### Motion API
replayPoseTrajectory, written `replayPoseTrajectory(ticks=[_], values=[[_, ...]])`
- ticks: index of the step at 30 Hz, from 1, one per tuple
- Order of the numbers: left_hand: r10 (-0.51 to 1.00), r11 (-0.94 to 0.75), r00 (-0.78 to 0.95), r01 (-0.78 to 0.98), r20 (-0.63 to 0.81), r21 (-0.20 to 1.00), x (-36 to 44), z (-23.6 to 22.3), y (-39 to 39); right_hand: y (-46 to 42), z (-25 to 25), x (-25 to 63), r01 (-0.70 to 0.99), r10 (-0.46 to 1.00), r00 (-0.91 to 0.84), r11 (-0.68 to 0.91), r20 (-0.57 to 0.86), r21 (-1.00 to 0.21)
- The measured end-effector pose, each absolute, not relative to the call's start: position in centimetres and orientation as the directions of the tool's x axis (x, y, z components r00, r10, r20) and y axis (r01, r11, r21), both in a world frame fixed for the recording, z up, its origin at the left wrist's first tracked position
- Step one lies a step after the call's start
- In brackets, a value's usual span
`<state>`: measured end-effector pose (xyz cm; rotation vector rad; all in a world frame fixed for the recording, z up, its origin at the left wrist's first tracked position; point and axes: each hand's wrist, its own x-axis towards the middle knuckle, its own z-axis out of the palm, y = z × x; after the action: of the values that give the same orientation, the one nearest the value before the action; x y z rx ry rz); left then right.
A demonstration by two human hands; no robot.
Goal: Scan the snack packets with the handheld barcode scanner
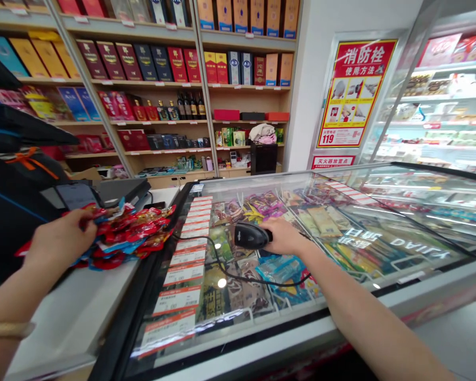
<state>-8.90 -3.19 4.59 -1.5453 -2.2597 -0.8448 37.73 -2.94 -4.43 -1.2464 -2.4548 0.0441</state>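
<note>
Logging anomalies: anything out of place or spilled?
Yes: a crumpled, cloth-like bundle on the black box by the shelves, odd beside neat rows. Packets at the left hand lie heaped; no spill visible.

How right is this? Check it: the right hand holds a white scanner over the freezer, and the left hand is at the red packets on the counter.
Wrong colour: in the head view, the scanner is black, not white. The right hand holds it over the freezer, and the left hand is at the red packets on the counter.
</note>
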Motion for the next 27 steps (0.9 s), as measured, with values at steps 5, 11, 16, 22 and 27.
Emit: replayPoseTrajectory(ticks=[5, 11, 16, 22, 27], values=[[0.726, 0.192, -0.236, 0.971, 0.645, 0.139, -8.2, 4.1, -3.5, -3.1, -4.9, 36.6, 0.773, 0.777, -0.551, 0.612, 0.306, -0.164], [0.557, -0.248, 0.021, 0.958, 0.830, 0.142, -2.6, 1.1, -4.5, -3.4, -5.3, 35.5, 0.777, 0.773, -0.568, 0.617, 0.284, -0.124], [0.684, -0.508, 0.258, 0.839, 0.682, 0.193, 2.3, -2.4, -4.0, -3.5, -6.0, 34.6, 0.809, 0.790, -0.539, 0.582, 0.291, -0.081], [0.740, -0.541, 0.306, 0.800, 0.599, 0.259, 4.7, -5.0, -3.5, -3.9, -5.7, 34.6, 0.793, 0.785, -0.551, 0.598, 0.282, -0.117], [0.755, -0.561, 0.349, 0.782, 0.555, 0.272, 4.1, -6.2, -3.9, -4.5, -3.7, 36.3, 0.708, 0.758, -0.557, 0.647, 0.340, -0.283]])
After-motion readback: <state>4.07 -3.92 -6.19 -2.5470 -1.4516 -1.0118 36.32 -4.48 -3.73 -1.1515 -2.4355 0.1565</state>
